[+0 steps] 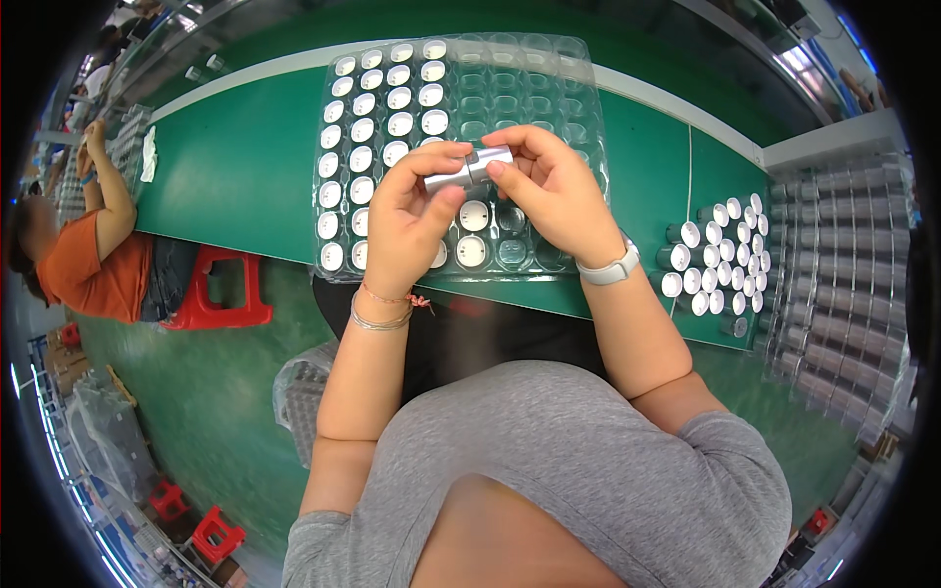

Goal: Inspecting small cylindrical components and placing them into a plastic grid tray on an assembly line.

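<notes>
Silver cylinder [479,168] between hands [404,214], above transparent tray [539,80], within its edges

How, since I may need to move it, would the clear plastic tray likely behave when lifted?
The clear plastic tray would probably flex, since it looks like thin molded sheet. It may also dip toward its left side, where most of its white-topped pieces sit.

Silver cylinder [478,168], green counter [235,186], white-topped pieces [725,252] at three o'clock; red stool [257,286], orange shirt [103,260] at nine o'clock.
</notes>
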Demonstrator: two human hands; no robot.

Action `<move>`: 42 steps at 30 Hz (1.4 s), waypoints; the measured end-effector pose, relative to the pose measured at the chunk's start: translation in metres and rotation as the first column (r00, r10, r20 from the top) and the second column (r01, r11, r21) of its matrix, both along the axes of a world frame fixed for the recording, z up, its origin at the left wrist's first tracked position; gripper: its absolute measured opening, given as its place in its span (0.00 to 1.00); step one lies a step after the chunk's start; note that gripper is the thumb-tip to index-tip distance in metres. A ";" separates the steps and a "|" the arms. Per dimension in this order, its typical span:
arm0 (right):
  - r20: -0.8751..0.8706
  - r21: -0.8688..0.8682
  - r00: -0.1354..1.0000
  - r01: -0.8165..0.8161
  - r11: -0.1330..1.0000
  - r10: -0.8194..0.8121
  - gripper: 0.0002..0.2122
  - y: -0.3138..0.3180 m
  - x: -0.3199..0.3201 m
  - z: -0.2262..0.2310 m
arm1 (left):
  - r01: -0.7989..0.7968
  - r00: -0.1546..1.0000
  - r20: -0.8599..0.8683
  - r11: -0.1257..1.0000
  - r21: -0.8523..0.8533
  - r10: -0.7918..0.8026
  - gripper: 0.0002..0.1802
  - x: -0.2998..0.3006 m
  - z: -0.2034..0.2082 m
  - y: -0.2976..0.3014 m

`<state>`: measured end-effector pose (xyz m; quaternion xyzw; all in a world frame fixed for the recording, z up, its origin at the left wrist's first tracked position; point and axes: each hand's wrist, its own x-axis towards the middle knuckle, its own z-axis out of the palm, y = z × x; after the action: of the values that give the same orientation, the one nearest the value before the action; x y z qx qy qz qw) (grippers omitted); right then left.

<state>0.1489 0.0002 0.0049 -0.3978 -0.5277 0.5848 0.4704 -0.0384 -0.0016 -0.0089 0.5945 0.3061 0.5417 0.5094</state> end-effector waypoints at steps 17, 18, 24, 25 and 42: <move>-0.001 0.005 1.000 -0.024 1.000 0.024 0.14 -0.001 0.001 0.002 | -0.092 0.995 0.031 0.993 -0.079 0.095 0.22 0.002 0.001 -0.002; -0.019 0.002 0.999 -0.029 1.000 0.029 0.15 -0.001 0.002 0.001 | -0.114 0.993 0.023 0.992 -0.044 0.115 0.21 0.002 0.001 -0.001; -0.156 0.009 0.988 -0.010 1.000 0.011 0.18 -0.002 0.001 0.004 | -0.150 0.989 0.000 0.985 -0.085 0.151 0.24 -0.002 0.003 -0.002; -0.216 0.032 0.976 0.009 0.999 -0.002 0.19 -0.002 0.000 0.005 | -0.156 0.987 -0.048 0.987 -0.023 0.155 0.25 -0.001 0.003 -0.001; -0.046 0.022 0.999 -0.013 1.000 0.014 0.20 -0.002 0.000 0.007 | -0.076 0.991 -0.110 0.997 0.025 0.078 0.27 0.001 0.000 -0.001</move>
<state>0.1492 -0.0017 0.0117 -0.3752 -0.5258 0.5913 0.4828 -0.0378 -0.0024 -0.0086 0.6167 0.3512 0.5301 0.4641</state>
